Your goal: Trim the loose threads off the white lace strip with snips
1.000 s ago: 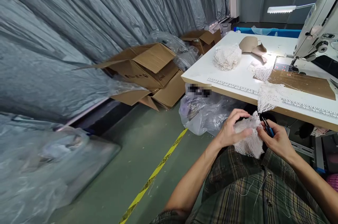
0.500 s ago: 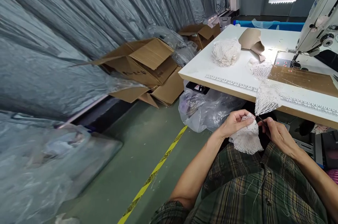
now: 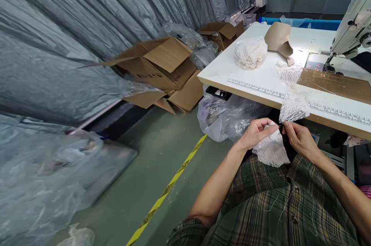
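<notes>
My left hand is closed on a piece of white lace held over my lap, below the table edge. My right hand is closed just right of it, pinching the lace's top edge; a small dark snipper in its fingers is barely visible now. A strip of the same lace hangs from the white sewing table down to my hands. A bundle of white lace and a tan fabric piece lie on the table.
A sewing machine with a lamp stands at the table's right. Open cardboard boxes lie on the floor by a grey plastic-sheeted wall. A clear plastic bag sits under the table. A yellow line crosses the green floor.
Both hands rose slightly toward the table edge with the lace. The right hand moved in closer to the left, and the blue-handled snipper seen earlier is now mostly hidden.
</notes>
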Tool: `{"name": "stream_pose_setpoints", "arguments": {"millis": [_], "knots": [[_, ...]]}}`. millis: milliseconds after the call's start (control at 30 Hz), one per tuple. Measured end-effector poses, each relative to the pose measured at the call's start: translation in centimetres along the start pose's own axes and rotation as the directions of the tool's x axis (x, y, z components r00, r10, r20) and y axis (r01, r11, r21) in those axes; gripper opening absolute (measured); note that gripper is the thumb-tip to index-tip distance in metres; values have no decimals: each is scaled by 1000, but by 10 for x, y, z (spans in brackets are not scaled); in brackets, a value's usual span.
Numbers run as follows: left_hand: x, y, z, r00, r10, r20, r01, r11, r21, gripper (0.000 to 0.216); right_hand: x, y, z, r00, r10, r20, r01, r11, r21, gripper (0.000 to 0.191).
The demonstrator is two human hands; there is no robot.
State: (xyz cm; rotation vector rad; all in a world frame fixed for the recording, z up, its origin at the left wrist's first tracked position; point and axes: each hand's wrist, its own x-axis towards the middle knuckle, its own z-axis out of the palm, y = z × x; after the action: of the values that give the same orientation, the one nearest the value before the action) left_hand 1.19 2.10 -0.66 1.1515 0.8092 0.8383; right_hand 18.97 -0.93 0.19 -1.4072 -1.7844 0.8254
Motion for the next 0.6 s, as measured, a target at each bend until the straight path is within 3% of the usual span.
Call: {"name": "stream_pose_setpoints", "arguments": {"millis": [367, 600], "knots": [[-1, 0, 4, 999, -25, -39, 21, 995, -99, 53, -8, 0, 14, 1000, 16, -10, -15, 997, 75, 59], [-2, -3, 9, 997, -58, -56, 49, 989, -142, 55, -8, -3, 19, 989, 87, -117, -88, 996, -3, 56]]}}
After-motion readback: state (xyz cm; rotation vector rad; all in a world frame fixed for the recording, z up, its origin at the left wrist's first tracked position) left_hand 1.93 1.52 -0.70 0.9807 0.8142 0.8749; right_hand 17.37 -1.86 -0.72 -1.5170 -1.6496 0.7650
